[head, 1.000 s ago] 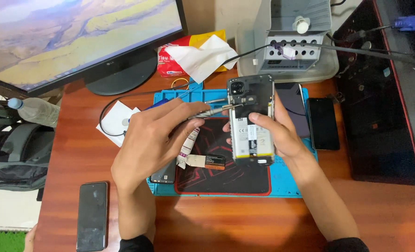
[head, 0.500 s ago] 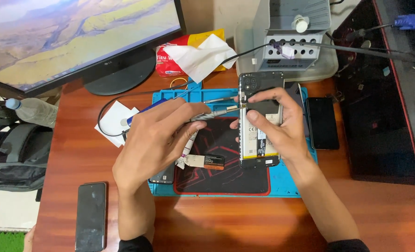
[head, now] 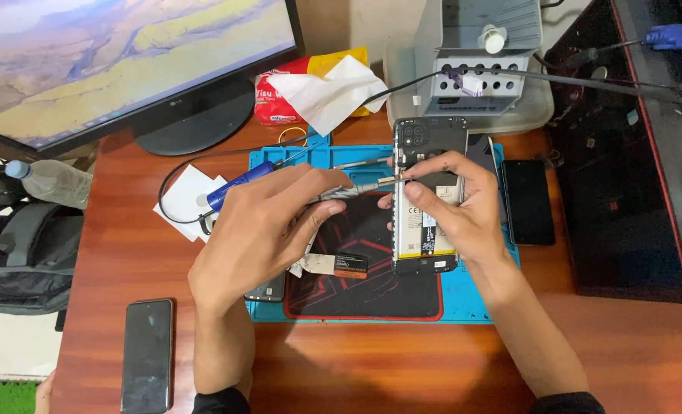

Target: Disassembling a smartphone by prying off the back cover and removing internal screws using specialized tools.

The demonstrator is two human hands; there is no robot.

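Opened black phone [head: 427, 199] upright over mat — blue-handled tool [head: 295, 180] tip seemingly touching

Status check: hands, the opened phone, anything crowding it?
Left hand grips blue-handled screwdriver, tip at opened black smartphone. Right hand steadies it over blue mat. Nothing blocking.

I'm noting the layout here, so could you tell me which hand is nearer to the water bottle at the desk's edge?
Left. The left hand holds a blue-handled screwdriver mid-desk, nearer the water bottle; the right hand, on the opened phone, is farther.
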